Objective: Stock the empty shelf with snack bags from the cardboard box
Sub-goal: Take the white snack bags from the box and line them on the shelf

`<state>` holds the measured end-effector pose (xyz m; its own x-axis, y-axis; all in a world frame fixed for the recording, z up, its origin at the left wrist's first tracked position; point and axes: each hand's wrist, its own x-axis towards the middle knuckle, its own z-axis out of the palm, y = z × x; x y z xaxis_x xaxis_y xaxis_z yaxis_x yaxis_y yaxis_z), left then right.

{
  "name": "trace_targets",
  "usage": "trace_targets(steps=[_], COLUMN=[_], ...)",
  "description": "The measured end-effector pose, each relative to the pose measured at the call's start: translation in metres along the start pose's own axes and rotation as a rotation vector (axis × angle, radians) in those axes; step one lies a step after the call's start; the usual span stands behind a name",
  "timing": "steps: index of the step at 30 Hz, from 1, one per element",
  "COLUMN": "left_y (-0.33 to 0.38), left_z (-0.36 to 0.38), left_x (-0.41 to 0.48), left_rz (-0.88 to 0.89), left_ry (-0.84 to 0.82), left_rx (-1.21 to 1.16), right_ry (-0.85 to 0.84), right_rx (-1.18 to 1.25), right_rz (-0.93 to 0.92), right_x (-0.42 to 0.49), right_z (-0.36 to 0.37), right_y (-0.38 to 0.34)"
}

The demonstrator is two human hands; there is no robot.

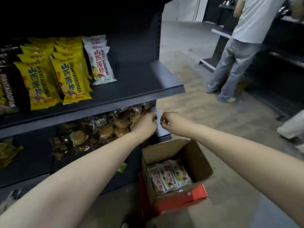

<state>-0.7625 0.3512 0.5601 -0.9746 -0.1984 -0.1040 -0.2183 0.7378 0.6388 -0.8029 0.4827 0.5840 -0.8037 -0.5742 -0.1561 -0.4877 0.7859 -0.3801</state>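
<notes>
Pale wood-patterned flooring (pixel 194 89) runs past a dark grey metal shelving unit (pixel 131 86) on the left of the head view. On its upper shelf lie two rows of yellow snack bags (pixel 69 79). A short row of white snack bags with red lettering (pixel 100 63) lies just beside them on the right, and dark brown bags (pixel 11 89) sit at the far left. The right part of that shelf is bare.

On the shelf below sit clear-wrapped golden pastries (pixel 105 129). Both bare forearms reach to the right end of this lower shelf. The left hand (pixel 145 123) rests against the rightmost pastry packets with its fingers curled. The right hand (pixel 168 120) is just beside it, also curled into a loose fist. A strip of clear film (pixel 157 119) shows between them. Whether either hand actually pinches it cannot be told.

Below the hands, on the floor against the shelving, stands an open brown cardboard box with a red front flap (pixel 199 160). More white snack bags (pixel 167 177) lie in its bottom, packed side by side and well apart from both hands.

Farther back, a person in a pale shirt and blue jeans (pixel 238 55) stands facing other dark shelves. A pale trouser leg (pixel 292 127) shows at the right edge.
</notes>
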Motion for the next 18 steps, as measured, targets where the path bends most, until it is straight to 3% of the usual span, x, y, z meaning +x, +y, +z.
trace_targets(steps=[8, 12, 18], left_y=[-0.020, -0.030, -0.079], left_z=[0.087, 0.126, 0.201], left_x=[-0.017, -0.014, 0.005], left_rz=[-0.100, -0.244, -0.623], left_ry=[-0.370, -0.408, -0.356], left_rx=[-0.002, 0.002, -0.259], right_ry=[-0.158, -0.224, -0.337], right_rx=[-0.047, -0.031, 0.015], right_rz=[0.193, 0.246, 0.302], right_x=[-0.027, -0.028, -0.020], right_z=[0.072, 0.104, 0.155], right_y=[0.084, 0.115, 0.153])
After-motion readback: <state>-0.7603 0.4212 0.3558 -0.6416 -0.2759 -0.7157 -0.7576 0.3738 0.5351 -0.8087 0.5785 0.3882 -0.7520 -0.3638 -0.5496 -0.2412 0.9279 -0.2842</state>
